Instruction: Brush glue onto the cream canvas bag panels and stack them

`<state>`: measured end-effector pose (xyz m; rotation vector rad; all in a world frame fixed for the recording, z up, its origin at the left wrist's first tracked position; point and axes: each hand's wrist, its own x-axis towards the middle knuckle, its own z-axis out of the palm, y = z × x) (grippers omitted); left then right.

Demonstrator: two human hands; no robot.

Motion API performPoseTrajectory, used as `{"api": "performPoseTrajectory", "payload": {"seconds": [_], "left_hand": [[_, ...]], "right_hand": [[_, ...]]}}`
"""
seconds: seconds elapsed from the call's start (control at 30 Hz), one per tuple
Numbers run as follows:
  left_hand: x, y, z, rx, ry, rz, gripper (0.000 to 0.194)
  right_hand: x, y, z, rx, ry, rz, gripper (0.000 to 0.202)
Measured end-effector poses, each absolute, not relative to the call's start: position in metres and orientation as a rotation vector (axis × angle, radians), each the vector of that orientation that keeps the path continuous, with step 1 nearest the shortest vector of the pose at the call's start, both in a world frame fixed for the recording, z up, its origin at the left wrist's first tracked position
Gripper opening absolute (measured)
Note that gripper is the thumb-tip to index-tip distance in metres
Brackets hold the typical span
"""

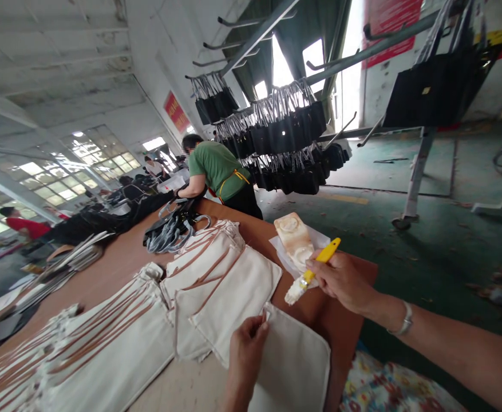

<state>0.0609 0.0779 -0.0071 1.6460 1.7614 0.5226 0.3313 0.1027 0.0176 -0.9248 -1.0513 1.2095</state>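
My right hand (340, 280) is closed round the yellow handle of a brush (328, 250), whose bristles are coated in white paste and point down to the left. Just beyond it, a paste-smeared block (294, 233) lies on a white sheet (281, 252). My left hand (248, 343) pinches the upper left corner of a cream fabric panel (296, 357) at the table's near edge. Left of that panel, more cream panels (229, 286) with brown strips lie overlapped in stacks.
A brown-covered table (119, 272) runs away to the left, with grey straps and black items (173, 229) on it. A person in green (220, 166) bends over its far side. Black bags (285, 126) hang on racks behind; a wheeled rack (418, 171) stands at right.
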Motion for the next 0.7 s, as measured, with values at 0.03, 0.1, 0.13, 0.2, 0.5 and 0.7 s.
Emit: {"api": "performPoseTrajectory", "payload": {"seconds": [0.03, 0.1, 0.13, 0.2, 0.5, 0.7], "left_hand": [[0.065, 0.073, -0.003, 1.635, 1.716, 0.549, 0.048], [0.072, 0.063, 0.007, 1.601, 1.650, 0.608, 0.048], [0.076, 0.059, 0.012, 1.580, 1.622, 0.645, 0.047], [0.083, 0.052, 0.021, 1.550, 1.555, 0.718, 0.043], [0.100, 0.037, 0.041, 1.627, 1.409, 0.813, 0.032], [0.111, 0.028, 0.034, 1.846, 1.365, 0.937, 0.020]], "right_hand": [[0.326, 0.101, 0.022, -0.911, -1.093, 1.201, 0.035], [0.319, 0.097, 0.029, -0.896, -1.178, 1.179, 0.029], [0.316, 0.095, 0.031, -0.894, -1.216, 1.172, 0.026], [0.312, 0.091, 0.035, -0.901, -1.284, 1.150, 0.022], [0.322, 0.082, 0.054, -0.951, -1.316, 0.922, 0.021], [0.334, 0.078, 0.055, -0.969, -1.401, 0.889, 0.019]]}}
